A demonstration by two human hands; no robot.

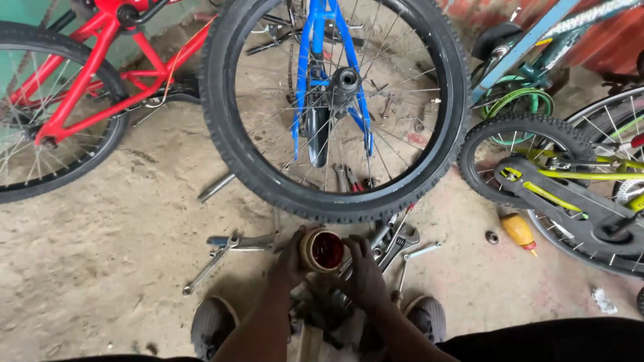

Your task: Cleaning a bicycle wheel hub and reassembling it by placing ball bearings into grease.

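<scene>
Head view: my 2 hands, left (290, 258) and right (362, 271), clasp a small round tin (323, 250) of red grease, just below the blue bicycle's wheel (335, 107), above scattered wrenches (396, 245).

Straight ahead of the left hand (290, 260) and right hand (362, 271), blocked by the blue bicycle's wheel (333, 110), tyre just beyond the small round tin (323, 250) held between them. To the right, cluttered with an adjustable wrench (400, 246) and a spanner (422, 252) lying close by; farther right, an orange oil bottle (518, 231), then the yellow-green bicycle (570, 184). To the left, wrenches (225, 251) on the floor nearby, open dirt floor (94, 255) beyond them. Red bicycle (80, 87) well apart at far left.
</scene>
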